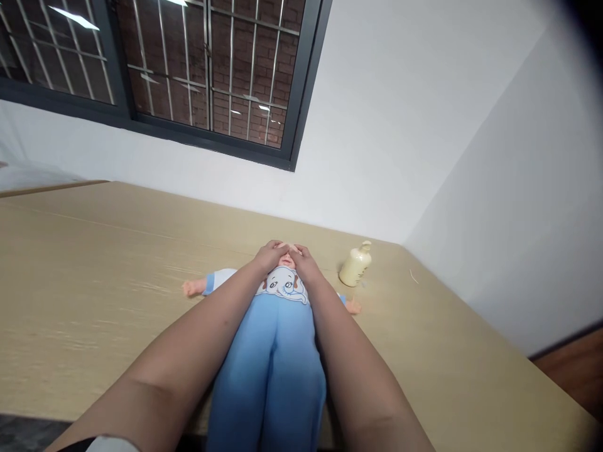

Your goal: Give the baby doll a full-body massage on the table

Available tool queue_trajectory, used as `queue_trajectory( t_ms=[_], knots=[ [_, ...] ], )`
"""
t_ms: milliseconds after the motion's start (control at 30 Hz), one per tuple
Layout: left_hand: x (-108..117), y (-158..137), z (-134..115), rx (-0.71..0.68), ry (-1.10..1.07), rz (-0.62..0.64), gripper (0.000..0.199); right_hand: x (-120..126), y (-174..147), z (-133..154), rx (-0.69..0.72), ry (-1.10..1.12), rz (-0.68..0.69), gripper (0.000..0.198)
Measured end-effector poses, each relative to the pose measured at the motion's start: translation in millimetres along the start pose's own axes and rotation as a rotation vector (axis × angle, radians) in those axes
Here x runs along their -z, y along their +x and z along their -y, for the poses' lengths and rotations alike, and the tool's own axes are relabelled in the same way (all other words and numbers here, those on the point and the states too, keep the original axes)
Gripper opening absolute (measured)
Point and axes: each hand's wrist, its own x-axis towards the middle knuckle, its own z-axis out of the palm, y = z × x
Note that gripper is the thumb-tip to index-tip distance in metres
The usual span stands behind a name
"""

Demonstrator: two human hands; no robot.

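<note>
A baby doll in blue trousers and a white top with an elephant face lies on its back, its head away from me and its arms spread out sideways. My left hand is wrapped around the left side of the doll's head, with the thumb over its face. On the opposite side, my right hand cups the head the same way. The two thumbs come close together above the doll's mouth, and my hands hide most of its head. Both forearms run along either side of the body.
The doll lies on a wide light-wood table. A cream pump bottle stands upright beyond the doll's arm on the right, with a thin pale strip farther right. Behind the table are a white wall and a barred window.
</note>
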Motion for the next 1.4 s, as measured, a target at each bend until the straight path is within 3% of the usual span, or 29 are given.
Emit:
queue_trajectory(
  t_ms=[233,433,767,1067,1300,1400],
  knots=[
    [7,-21,-5,0.06,-0.128,0.075,0.038,3,-15,1,-0.049,0.127,-0.02,0.043],
    [14,-30,-9,0.082,-0.226,0.098,0.042,6,-21,6,-0.105,0.315,0.054,0.052],
    [13,-18,-3,0.024,-0.187,0.073,0.044,10,-18,11,-0.045,0.086,0.004,0.049],
    [13,-15,-4,0.034,-0.207,0.069,0.043,7,-12,0,-0.024,0.231,0.018,0.038],
    [17,-17,3,0.041,-0.301,0.135,0.04,12,-21,5,-0.086,0.373,0.147,0.05],
    [17,-20,-1,0.052,-0.276,0.144,0.041,10,-23,6,-0.053,0.352,0.139,0.051]
  ],
)
